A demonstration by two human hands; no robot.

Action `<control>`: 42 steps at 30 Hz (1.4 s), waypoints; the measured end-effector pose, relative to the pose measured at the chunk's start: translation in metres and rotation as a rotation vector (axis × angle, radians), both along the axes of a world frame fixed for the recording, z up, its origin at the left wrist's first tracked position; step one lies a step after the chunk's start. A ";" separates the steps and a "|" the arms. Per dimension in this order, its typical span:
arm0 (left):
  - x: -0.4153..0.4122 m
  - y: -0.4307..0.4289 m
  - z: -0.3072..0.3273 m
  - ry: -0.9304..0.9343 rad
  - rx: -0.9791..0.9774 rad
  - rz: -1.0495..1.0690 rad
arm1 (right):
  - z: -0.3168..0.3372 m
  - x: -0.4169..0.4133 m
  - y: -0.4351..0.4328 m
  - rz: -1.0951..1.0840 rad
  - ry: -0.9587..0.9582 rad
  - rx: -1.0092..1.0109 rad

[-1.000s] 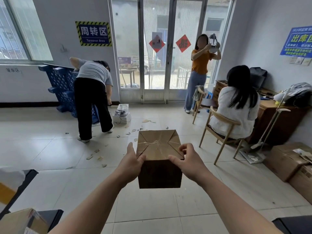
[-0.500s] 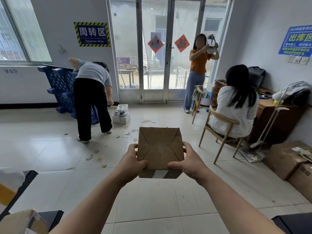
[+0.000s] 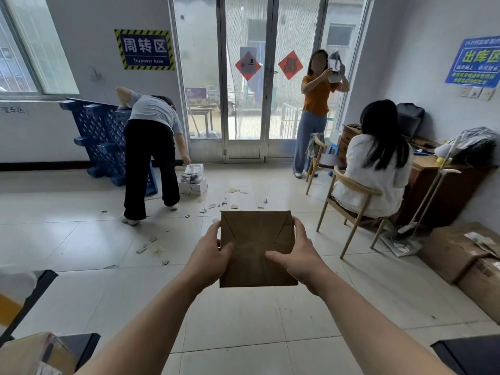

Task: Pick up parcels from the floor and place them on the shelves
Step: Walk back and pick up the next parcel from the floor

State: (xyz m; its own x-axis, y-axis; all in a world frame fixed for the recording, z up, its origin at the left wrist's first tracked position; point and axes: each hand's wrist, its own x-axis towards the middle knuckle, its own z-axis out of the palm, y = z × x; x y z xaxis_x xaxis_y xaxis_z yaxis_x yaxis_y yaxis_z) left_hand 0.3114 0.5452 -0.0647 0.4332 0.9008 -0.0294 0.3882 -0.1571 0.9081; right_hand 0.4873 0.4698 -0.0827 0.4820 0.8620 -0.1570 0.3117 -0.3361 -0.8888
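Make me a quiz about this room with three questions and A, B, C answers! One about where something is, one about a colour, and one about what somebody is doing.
1. Where is the brown parcel?
A) on the floor
B) up between the left hand and the right hand
C) on the windowsill

2. What colour is the plastic pallet?
A) red
B) blue
C) green

3. What is the person in the white top doing?
A) sitting on a chair
B) standing at the door
C) lying down

Answers:
1 B: both hands grip its sides in the air.
2 B: its grid is plainly blue.
3 A: they are seated on the wooden chair.
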 end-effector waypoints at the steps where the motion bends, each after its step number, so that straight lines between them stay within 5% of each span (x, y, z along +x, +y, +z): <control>1: 0.000 0.001 -0.001 0.000 -0.012 0.009 | -0.001 0.001 0.000 -0.005 0.004 0.009; 7: -0.001 0.006 -0.004 -0.084 -0.093 0.044 | -0.003 0.003 -0.003 -0.030 0.066 0.063; 17: 0.007 0.007 -0.009 0.007 0.056 0.152 | -0.002 -0.003 -0.004 -0.136 0.208 0.153; 24: 0.005 0.004 -0.024 0.114 0.213 0.028 | -0.006 -0.007 -0.006 -0.158 0.023 0.171; 42: 0.000 -0.006 -0.032 0.110 0.232 0.029 | -0.009 -0.011 -0.017 -0.016 0.051 0.197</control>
